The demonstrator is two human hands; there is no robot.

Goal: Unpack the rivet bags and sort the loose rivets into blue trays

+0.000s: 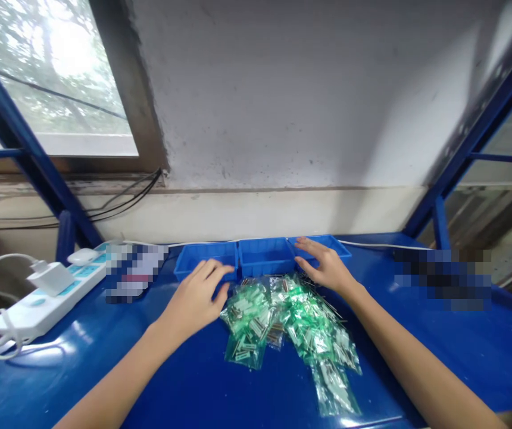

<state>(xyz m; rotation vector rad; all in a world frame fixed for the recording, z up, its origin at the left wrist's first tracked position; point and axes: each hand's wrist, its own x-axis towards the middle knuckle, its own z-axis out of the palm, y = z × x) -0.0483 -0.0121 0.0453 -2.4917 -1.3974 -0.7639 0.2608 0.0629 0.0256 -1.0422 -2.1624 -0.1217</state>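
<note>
My left hand (202, 295) hovers at the front of the left blue bin (187, 257), fingers bent, thumb apart, holding nothing that I can see. My right hand (325, 265) reaches over the front of the right blue bin (343, 253), its fingers stretched and thumb spread. Between them sits the middle blue bin (267, 257). In front of the bins lie small plastic bags in two heaps, a left heap of green-tinted bags (249, 322) and a right heap of green-tinted bags (307, 322), with pale strips and thin pieces inside. A clear bag (334, 387) lies nearest me.
On the blue table (220, 393), a white power strip (37, 310) with a plugged-in charger (51, 278) and cables stands at left. Blurred-out items lie at left and right. Blue frame posts (37, 155) rise on both sides, with a wall (283, 119) behind.
</note>
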